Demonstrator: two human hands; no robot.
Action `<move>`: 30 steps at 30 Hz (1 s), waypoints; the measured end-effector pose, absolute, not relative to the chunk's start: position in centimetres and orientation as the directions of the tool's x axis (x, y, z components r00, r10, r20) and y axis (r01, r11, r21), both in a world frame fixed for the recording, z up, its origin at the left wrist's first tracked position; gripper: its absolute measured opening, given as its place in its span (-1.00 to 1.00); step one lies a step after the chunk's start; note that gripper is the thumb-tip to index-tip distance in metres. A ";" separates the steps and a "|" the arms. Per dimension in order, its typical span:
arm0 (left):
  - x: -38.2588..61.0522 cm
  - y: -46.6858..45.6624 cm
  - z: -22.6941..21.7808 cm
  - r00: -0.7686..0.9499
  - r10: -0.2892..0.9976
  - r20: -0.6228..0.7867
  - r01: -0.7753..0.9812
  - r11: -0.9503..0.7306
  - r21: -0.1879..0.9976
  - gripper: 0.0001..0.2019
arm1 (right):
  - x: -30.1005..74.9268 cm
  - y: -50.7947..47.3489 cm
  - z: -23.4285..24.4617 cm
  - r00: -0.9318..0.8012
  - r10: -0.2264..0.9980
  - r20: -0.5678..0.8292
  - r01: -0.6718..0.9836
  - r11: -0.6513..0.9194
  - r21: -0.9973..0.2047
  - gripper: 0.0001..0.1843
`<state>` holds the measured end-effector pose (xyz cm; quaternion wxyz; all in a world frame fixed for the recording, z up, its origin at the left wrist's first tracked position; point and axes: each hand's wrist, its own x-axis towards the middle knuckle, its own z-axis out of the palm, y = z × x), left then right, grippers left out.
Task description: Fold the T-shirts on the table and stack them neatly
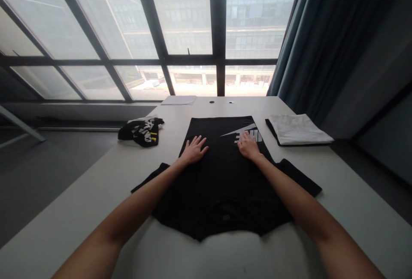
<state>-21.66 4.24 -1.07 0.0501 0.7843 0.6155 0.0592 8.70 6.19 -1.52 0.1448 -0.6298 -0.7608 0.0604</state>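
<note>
Both bare arms reach forward, the left arm point(138, 206) and right arm point(292, 189) well apart; the left hand point(194, 150) lies palm down, fingers spread; the right hand point(249, 145), also palm down, has its fingers closer together.

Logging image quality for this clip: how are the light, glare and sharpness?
Head view: strong backlight, window washed out low down; head view: shirt dark, little fabric detail; head view: left hand and right hand fairly sharp, near end of the table soft.

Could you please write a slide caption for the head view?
Left hand and right hand rest on a black T-shirt spread on a white table, between a crumpled garment and folded cloth.
</note>
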 end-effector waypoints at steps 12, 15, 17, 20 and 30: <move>-19.0 3.1 -2.9 0.323 0.946 0.036 0.918 -0.323 0.232 -0.36 | 14.1 3.8 -3.4 -0.148 0.989 -0.007 0.955 0.141 -0.262 -0.28; -19.0 3.3 -2.6 0.302 0.952 0.059 0.880 -0.302 0.367 -0.39 | 16.5 3.5 -2.8 -0.038 0.999 0.037 0.858 0.052 -0.511 -0.32; -18.2 3.4 -2.2 0.276 0.955 0.111 0.778 -0.290 0.558 -0.43 | 15.8 3.6 -2.1 0.054 0.997 0.052 0.564 0.012 -0.826 -0.37; -15.4 3.8 -1.5 0.163 0.978 0.132 0.263 -0.172 0.949 -0.57 | 11.8 4.6 -1.2 0.086 0.996 0.010 0.130 -0.001 -0.992 -0.49; -19.8 6.4 0.0 -0.175 0.953 -0.247 -0.432 0.152 0.889 -0.61 | 10.7 7.5 -2.0 0.122 0.982 -0.143 -0.438 -0.076 -0.896 -0.40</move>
